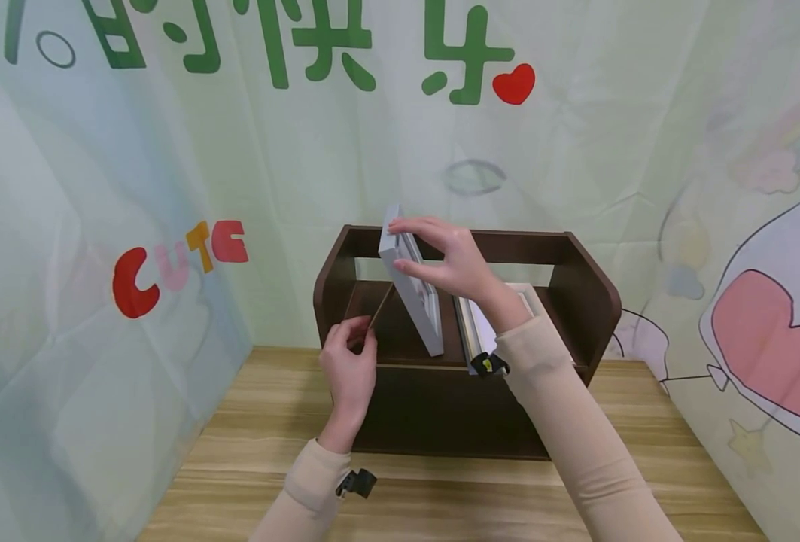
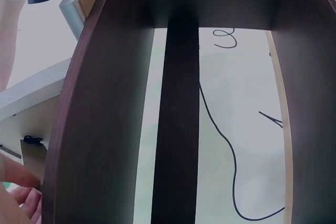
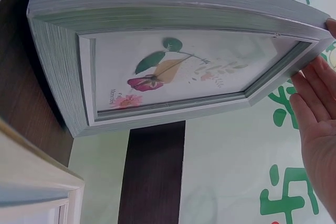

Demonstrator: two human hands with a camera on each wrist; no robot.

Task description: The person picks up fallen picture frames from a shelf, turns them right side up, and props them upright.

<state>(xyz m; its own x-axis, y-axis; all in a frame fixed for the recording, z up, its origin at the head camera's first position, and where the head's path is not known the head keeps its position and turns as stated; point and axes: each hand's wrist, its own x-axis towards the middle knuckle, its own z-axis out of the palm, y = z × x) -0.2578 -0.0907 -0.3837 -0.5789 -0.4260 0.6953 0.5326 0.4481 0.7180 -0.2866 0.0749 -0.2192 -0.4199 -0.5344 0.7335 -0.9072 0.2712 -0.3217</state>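
Observation:
A picture frame (image 1: pixel 409 282) with a pale grey border stands tilted on the dark brown shelf (image 1: pixel 400 339), its top leaning left. Pressed flowers (image 3: pixel 157 74) show behind its front. My right hand (image 1: pixel 450 260) grips the frame's upper end between thumb and fingers. At the left, my left hand (image 1: pixel 351 361) pinches the thin brown support leg (image 1: pixel 381 306) that slants out from the frame's back. In the left wrist view, the left fingers (image 2: pixel 21 182) are partly hidden behind the shelf's side panel (image 2: pixel 100 103).
More frames (image 1: pixel 488 324) lean together on the shelf's right half, below my right forearm. The shelf unit stands on a wood-grain table (image 1: pixel 454 497). A printed cloth backdrop (image 1: pixel 291 173) rises behind it and along both sides.

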